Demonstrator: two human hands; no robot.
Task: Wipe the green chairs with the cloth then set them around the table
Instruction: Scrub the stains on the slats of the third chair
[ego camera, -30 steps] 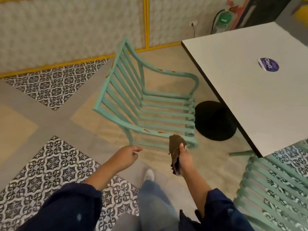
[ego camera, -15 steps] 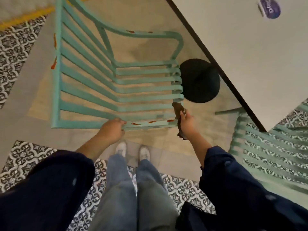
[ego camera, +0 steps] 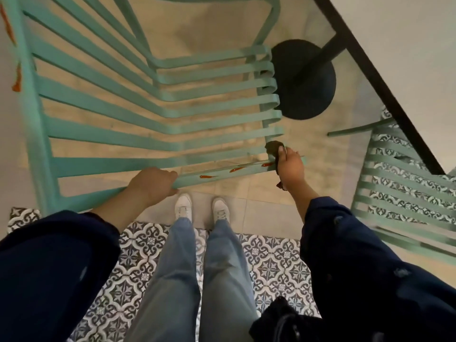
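Clasping the green chair [ego camera: 37,134], left grip [ego camera: 153,182]; right grip [ego camera: 290,169] pinching the cloth [ego camera: 272,146] at its stained rail.

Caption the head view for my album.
Left hand grips a green chair while right hand holds a cloth by its red smears.

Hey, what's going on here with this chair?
A person is standing over a green chair, about to wipe it. The left hand grips the chair's near rail to steady it, while the right hand holds a dark cloth at the rail's right end. Red smears on that rail are not yet wiped. A second green chair stands to the right, beside the table.
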